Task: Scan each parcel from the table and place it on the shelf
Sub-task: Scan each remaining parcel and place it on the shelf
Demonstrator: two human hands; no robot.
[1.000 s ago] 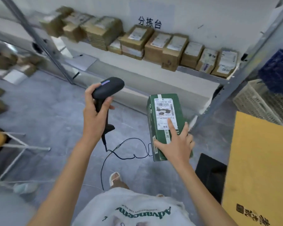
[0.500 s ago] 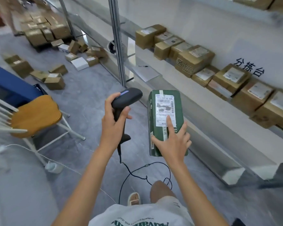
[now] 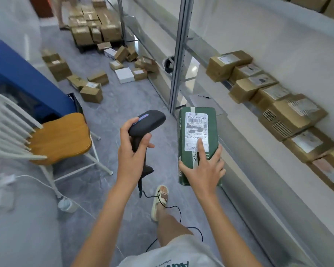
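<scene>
A green parcel [image 3: 198, 132] with a white shipping label is held upright in front of me. My right hand [image 3: 203, 170] grips its lower end, the index finger stretched up over the label. My left hand [image 3: 132, 153] holds a black barcode scanner [image 3: 147, 124] by its handle, just left of the parcel, its head level with the label. The scanner's black cable trails down past my foot. The white shelf [image 3: 239, 132] runs along the right, carrying a row of brown cardboard parcels [image 3: 274, 97].
A wooden-seated white chair [image 3: 60, 137] stands at the left beside a blue bin [image 3: 25, 79]. Several brown boxes [image 3: 93, 89] lie scattered on the grey floor ahead, with a stack [image 3: 93, 24] farther back. A metal shelf post [image 3: 178, 54] rises just beyond the parcel.
The view has swung left along the shelf and aisle. Both hands keep their hold; scanner and parcel stay side by side, and my foot has stepped forward.
</scene>
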